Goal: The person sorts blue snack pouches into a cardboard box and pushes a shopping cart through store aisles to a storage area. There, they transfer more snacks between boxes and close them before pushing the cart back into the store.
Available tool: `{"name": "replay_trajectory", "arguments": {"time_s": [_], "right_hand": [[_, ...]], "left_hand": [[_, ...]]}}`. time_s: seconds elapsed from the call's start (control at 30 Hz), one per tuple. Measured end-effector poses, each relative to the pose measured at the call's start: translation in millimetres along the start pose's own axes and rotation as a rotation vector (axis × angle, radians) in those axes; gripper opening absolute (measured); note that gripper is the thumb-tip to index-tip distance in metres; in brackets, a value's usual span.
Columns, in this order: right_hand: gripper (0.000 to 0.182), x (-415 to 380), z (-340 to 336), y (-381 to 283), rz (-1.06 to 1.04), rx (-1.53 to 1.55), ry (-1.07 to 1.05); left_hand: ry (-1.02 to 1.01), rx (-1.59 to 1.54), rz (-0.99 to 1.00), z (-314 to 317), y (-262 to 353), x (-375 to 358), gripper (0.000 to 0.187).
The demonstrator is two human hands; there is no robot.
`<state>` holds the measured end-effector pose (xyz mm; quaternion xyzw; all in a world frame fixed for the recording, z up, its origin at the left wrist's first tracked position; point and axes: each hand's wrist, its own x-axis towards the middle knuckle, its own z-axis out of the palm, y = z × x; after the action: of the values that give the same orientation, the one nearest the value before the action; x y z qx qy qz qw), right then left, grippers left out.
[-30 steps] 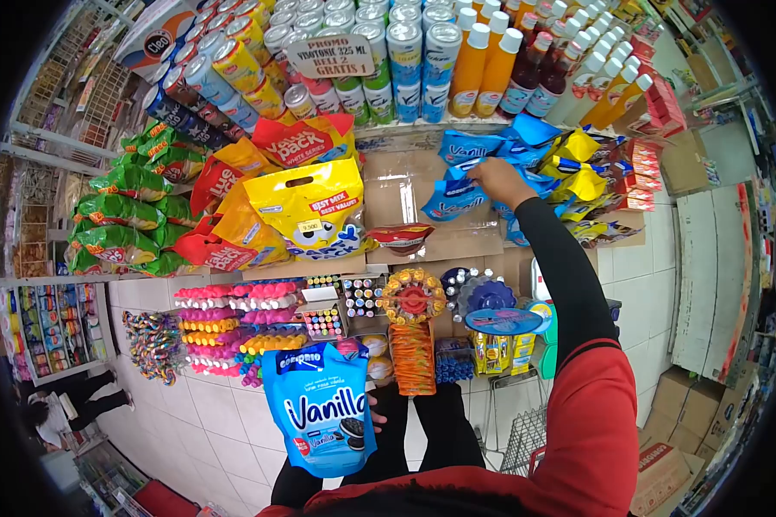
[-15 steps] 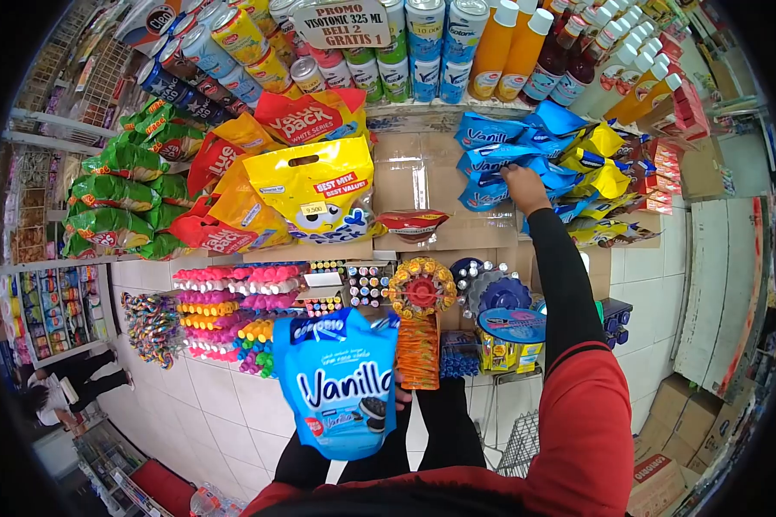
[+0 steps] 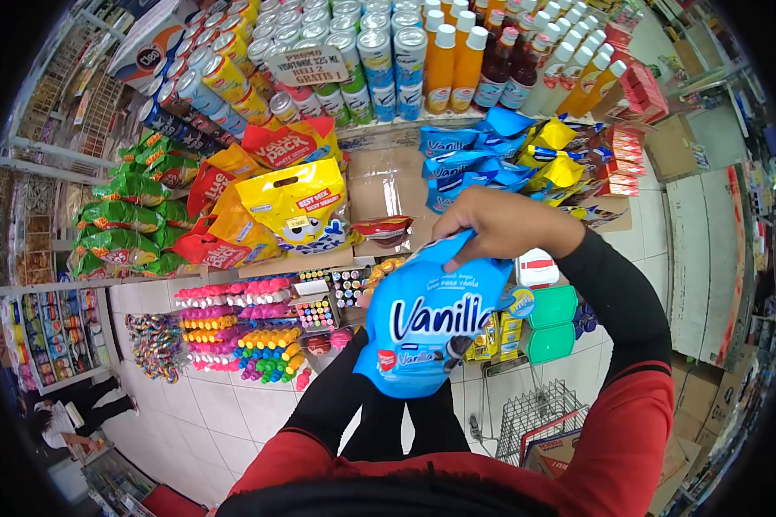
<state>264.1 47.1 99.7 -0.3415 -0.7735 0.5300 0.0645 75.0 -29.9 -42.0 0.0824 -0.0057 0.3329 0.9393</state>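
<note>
A blue pouch of vanilla sandwich cookies (image 3: 431,323) hangs in front of me, label facing up toward me. My right hand (image 3: 483,228) is closed on its top edge, fingers over the folded rim. My left forearm reaches behind the pouch's left side. Only a sliver of my left hand (image 3: 365,299) shows there, and its fingers are hidden. Just beyond my right hand, similar blue pouches (image 3: 455,164) lie in a stack on the shelf. Yellow pouches (image 3: 560,168) lie to their right.
Yellow and red value packs (image 3: 293,211) and green snack bags (image 3: 121,215) fill the shelf's left. A red packet (image 3: 382,227) lies on bare cardboard (image 3: 388,185). Cans (image 3: 375,65) and orange bottles (image 3: 467,69) stand behind. A wire basket (image 3: 539,409) sits low right; a person (image 3: 69,422) is far left.
My right hand has come back from the blue stack and now grips the pouch's top. The pouch has shifted right and up. My view has turned slightly, and green lids now show at right.
</note>
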Motion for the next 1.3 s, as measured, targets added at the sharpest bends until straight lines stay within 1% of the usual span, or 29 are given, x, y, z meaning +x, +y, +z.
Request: {"name": "replay_trajectory", "arguments": {"time_s": [0.03, 0.07, 0.1, 0.13, 0.17, 0.2, 0.23, 0.27, 0.3, 0.33, 0.37, 0.4, 0.43, 0.47, 0.5, 0.6, 0.63, 0.67, 0.73, 0.77, 0.9, 0.97, 1.0, 1.03, 1.1, 1.13, 1.2, 1.23, 1.3], "right_hand": [[0.026, -12, -6, -10, 0.006, -0.004, 0.009], [0.021, -24, -12, -19, -0.091, -0.175, 0.158], [0.018, -34, -16, -25, -0.190, -0.345, 0.305], [0.018, -43, -18, -33, -0.188, -0.346, 0.307], [0.018, -51, -18, -39, -0.113, -0.476, 0.375], [0.019, -56, -18, -42, -0.035, -0.604, 0.442], [0.019, -56, -18, -36, -0.034, -0.604, 0.443], [0.021, -53, -15, -24, -0.001, -0.641, 0.494], [0.025, -48, -12, -9, 0.031, -0.677, 0.545], [0.025, -42, -10, 10, 0.030, -0.674, 0.544], [0.025, -35, -8, 34, 0.057, -0.714, 0.566], [0.025, -27, -4, 59, 0.083, -0.753, 0.589], [0.025, -19, 1, 85, 0.078, -0.749, 0.588], [0.026, -11, 8, 113, 0.136, -0.753, 0.560], [0.026, -3, 17, 142, 0.193, -0.757, 0.533], [0.023, 20, 50, 229, 0.220, -0.761, 0.521], [0.023, 26, 58, 243, 0.211, -0.756, 0.521], [0.021, 30, 66, 257, 0.252, -0.773, 0.500], [0.016, 38, 82, 282, 0.330, -0.837, 0.447], [0.016, 41, 88, 294, 0.321, -0.832, 0.448], [0.016, 40, 103, 320, 0.259, -0.863, 0.423], [0.018, 37, 107, 326, 0.287, -0.886, 0.459], [0.021, 37, 108, 325, 0.341, -0.909, 0.448], [0.021, 36, 108, 324, 0.343, -0.909, 0.448], [0.022, 32, 107, 318, 0.413, -0.887, 0.509], [0.022, 30, 105, 312, 0.417, -0.890, 0.512], [0.021, 25, 99, 298, 0.320, -0.952, 0.520], [0.021, 22, 95, 290, 0.328, -0.959, 0.529], [0.019, 15, 85, 270, 0.226, -1.016, 0.470]], "left_hand": [[-0.048, 0.010, 0.014, 3, 1, 6, 0.105], [-0.093, 0.021, 0.036, 5, 4, 9, 0.105], [-0.093, 0.061, 0.057, 5, 10, 10, 0.105], [0.093, 0.206, 0.054, 16, 22, 9, 0.114], [0.091, 0.207, 0.052, 11, 30, 0, 0.114], [0.171, 0.175, 0.131, 2, 36, -12, 0.112], [0.253, 0.142, 0.211, -3, 42, -26, 0.110], [0.253, 0.141, 0.210, -2, 48, -42, 0.110], [0.311, 0.182, 0.225, -1, 53, -60, 0.109], [0.370, 0.223, 0.241, 0, 56, -78, 0.108], [0.373, 0.225, 0.243, 0, 57, -95, 0.108], [0.421, 0.248, 0.242, -1, 58, -112, 0.107], [0.470, 0.272, 0.242, -1, 58, -127, 0.106], [0.475, 0.275, 0.245, -1, 56, -142, 0.106], [0.496, 0.305, 0.208, -1, 54, -156, 0.106], [0.562, 0.374, 0.141, 1, 50, -184, 0.107], [0.604, 0.408, 0.107, 1, 48, -191, 0.108], [0.648, 0.379, 0.115, 1, 45, -198, 0.109], [0.671, 0.391, 0.118, 1, 43, -207, 0.109], [0.687, 0.397, 0.116, 1, 43, -209, 0.109], [0.735, 0.389, 0.123, -2, 41, -219, 0.110], [0.744, 0.374, 0.126, -3, 41, -222, 0.111], [0.748, 0.359, 0.128, -4, 40, -223, 0.111], [0.747, 0.358, 0.127, -4, 40, -223, 0.111], [0.738, 0.361, 0.114, -3, 39, -224, 0.111], [0.733, 0.363, 0.112, -2, 38, -225, 0.111], [0.681, 0.382, 0.083, 3, 37, -224, 0.111], [0.669, 0.386, 0.078, 6, 37, -223, 0.111], [0.645, 0.393, 0.060, 14, 38, -221, 0.110]]}}
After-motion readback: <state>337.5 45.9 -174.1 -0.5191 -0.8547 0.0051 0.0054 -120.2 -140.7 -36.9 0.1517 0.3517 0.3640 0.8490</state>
